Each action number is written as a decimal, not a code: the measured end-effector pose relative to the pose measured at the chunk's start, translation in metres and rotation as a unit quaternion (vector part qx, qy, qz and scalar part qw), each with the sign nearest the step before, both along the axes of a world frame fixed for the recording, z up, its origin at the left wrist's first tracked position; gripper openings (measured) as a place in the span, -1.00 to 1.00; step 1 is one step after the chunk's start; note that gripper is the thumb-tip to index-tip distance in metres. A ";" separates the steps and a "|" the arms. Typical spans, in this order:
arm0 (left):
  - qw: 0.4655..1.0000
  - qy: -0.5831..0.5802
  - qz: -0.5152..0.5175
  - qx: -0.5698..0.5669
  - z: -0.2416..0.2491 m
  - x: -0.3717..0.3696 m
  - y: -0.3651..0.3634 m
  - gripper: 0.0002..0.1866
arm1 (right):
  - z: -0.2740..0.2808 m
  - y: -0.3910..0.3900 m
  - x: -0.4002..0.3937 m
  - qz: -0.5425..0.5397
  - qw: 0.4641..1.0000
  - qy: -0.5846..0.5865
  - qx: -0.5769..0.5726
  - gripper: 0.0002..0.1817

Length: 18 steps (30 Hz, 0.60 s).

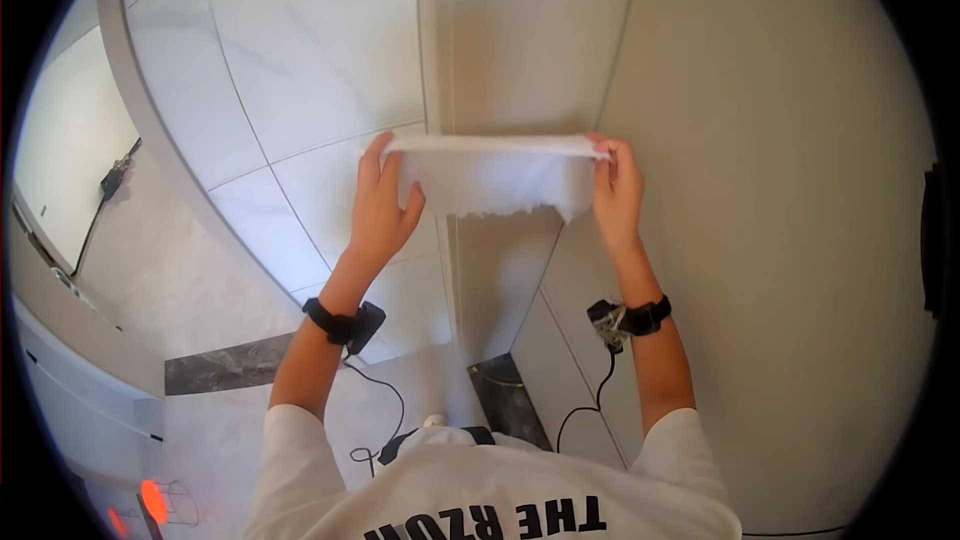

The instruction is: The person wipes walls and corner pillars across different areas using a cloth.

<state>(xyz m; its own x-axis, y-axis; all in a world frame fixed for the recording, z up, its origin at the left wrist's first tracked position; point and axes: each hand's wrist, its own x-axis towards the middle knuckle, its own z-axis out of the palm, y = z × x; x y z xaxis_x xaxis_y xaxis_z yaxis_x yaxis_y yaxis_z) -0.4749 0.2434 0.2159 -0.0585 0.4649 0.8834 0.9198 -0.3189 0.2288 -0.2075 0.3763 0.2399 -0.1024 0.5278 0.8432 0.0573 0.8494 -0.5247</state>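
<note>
So we've got a thin white sheet (490,175), ragged bottom edge, stretched between our left (378,205) and right hands (617,185), both pinching its ends.

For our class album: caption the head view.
Left hand and right hand hold a ragged white sheet near a tiled wall.

Noted black cable (93,226) left of tiled wall (320,60); beige panel (780,190) right of it; dark floor strip (225,367) and orange disc (154,501) below it.
</note>
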 end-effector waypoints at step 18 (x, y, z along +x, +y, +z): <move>0.943 -0.229 -0.151 0.186 0.107 0.044 0.124 -0.33 | 0.245 0.014 -0.115 -0.109 0.825 -0.263 0.488 -0.46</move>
